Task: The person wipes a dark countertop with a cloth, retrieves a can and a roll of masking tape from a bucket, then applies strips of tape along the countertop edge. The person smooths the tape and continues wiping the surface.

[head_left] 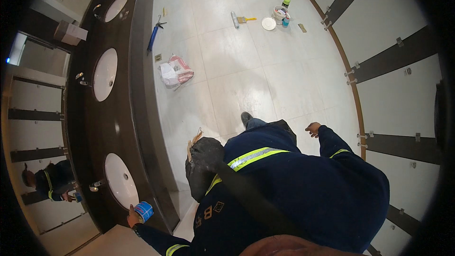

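Observation:
My left hand (133,216) is wrapped round a small blue can (143,211) with a pale top. It holds the can at the near end of the dark washbasin counter (161,196), close to the nearest white basin (122,180). My right hand (313,129) hangs over the tiled floor at my right side, its fingers loosely bent and apart, with nothing visible in it. A dark pouch (204,161) with light brown strips sticking out hangs at my left side.
On the floor lie a red-and-white bag (177,71), a blue caulking gun (152,39), a yellow-handled brush (246,19) beside a pale tube (234,20), and a white lid (268,23) near a filled bucket (279,12). Cubicle doors (395,104) line the right; a box (70,33) stands on the counter.

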### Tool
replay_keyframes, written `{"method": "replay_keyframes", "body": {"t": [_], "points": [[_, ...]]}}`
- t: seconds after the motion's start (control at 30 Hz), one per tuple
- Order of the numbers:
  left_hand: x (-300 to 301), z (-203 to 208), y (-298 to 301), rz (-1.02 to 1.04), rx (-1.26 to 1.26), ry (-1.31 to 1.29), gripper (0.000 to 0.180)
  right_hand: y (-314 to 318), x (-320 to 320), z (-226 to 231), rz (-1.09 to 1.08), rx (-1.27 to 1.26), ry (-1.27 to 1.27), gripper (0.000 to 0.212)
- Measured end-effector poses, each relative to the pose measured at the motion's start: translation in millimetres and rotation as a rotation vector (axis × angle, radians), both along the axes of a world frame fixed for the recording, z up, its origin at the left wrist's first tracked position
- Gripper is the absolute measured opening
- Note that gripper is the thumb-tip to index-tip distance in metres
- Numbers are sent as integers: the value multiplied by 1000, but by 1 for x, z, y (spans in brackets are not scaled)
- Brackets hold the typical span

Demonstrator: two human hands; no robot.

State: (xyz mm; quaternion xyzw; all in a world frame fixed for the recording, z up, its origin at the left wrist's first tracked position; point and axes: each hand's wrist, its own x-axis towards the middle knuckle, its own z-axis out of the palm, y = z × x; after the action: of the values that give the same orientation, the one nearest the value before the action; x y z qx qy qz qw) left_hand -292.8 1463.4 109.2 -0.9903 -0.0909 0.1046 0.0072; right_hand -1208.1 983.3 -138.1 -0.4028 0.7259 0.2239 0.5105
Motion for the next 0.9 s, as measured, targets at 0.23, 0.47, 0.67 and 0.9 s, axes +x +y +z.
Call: {"method": "replay_keyframes", "body": {"t": [0.23,0.47,0.67,0.9], "points": [[23,-76,55,-10,213,-577,95,-78,73,7,-39,-345,-277,44],[-31,17,2,-54,-80,-285,104,-120,82,0,-18,-276,-376,39],[-63,46,-1,-83,-70,-69,116,-124,49,-19,243,-193,-511,41],[-36,-22,36,-112,-62,20,115,-127,63,-3,90,-183,-267,42]]}}
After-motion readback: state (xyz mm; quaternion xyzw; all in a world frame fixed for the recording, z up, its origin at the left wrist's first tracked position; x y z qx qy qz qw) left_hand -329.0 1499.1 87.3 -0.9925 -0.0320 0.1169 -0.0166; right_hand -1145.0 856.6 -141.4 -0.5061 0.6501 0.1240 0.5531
